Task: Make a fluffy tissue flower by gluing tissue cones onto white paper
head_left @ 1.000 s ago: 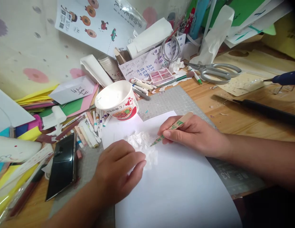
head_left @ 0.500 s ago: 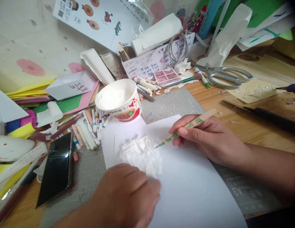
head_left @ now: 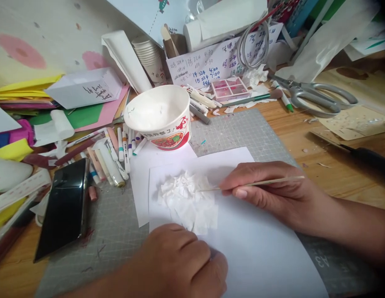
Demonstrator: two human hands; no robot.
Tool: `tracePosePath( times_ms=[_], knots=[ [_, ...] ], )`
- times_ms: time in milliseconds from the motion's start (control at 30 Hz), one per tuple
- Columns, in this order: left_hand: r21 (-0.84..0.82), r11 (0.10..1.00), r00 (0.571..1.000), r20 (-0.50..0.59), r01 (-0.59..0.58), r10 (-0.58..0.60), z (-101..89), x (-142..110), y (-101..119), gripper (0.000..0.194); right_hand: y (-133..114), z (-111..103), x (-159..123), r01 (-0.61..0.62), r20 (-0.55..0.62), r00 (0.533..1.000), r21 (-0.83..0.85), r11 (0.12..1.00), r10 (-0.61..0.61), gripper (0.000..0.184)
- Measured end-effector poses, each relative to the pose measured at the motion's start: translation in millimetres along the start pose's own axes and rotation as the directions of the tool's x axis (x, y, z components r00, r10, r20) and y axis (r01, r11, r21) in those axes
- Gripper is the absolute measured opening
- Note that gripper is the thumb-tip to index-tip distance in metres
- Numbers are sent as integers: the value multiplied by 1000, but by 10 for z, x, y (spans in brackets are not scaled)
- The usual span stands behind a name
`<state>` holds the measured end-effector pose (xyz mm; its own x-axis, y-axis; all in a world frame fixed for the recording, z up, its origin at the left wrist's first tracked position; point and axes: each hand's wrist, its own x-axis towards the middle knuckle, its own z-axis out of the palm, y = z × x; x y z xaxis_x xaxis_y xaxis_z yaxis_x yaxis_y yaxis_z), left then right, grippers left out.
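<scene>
My right hand (head_left: 273, 194) pinches a flat wooden craft stick (head_left: 275, 181), now seen edge-on. Its tip reaches the right side of a heap of crumpled white tissue (head_left: 188, 200). This heap lies on a white sheet of paper (head_left: 261, 252). My left hand (head_left: 186, 265) rests on the sheet just in front of the tissue, fingers curled under, and its underside is hidden. Behind the heap stands a white paper bowl (head_left: 158, 118) with a printed red side; white stuff shows inside it.
A grey cutting mat (head_left: 118, 231) lies under the paper. Left are a black phone (head_left: 63, 207) and several markers (head_left: 110, 157). Behind stand paper cups (head_left: 149, 58) and a pink palette (head_left: 230, 88). Large scissors (head_left: 316, 95) and a black-handled tool (head_left: 366, 157) lie right.
The stick has turned from showing its green-printed flat face to edge-on, and its tip has come onto the tissue heap. The camera view has shifted slightly; my left hand stays by the heap.
</scene>
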<state>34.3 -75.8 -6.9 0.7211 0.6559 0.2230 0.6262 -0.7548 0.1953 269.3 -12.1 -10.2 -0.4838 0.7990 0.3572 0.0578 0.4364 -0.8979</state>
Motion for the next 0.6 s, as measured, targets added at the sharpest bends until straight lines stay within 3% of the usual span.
tracePosePath(
  times_ms=[200, 333, 400, 467, 600],
  knots=[
    [-2, 999, 999, 9, 34, -34, -76, 17, -82, 19, 2, 5, 3, -50, -76, 996, 16, 999, 51, 16],
    [-1, 999, 999, 16, 32, -32, -123, 21, -135, 21, -3, -27, -26, -151, -95, 982, 101, 983, 161, 9],
    [19, 999, 999, 10, 51, -51, -138, 28, -164, 21, -5, -46, -40, -176, -100, 976, 150, 973, 192, 16],
    [41, 996, 997, -20, 76, -75, -147, 36, -190, 20, -13, -53, -42, -173, -94, 978, 156, 973, 189, 21],
    [90, 992, 995, -49, 88, -84, -158, 45, -236, 19, -37, -28, -15, -161, -54, 985, 67, 985, 164, 15]
  ],
)
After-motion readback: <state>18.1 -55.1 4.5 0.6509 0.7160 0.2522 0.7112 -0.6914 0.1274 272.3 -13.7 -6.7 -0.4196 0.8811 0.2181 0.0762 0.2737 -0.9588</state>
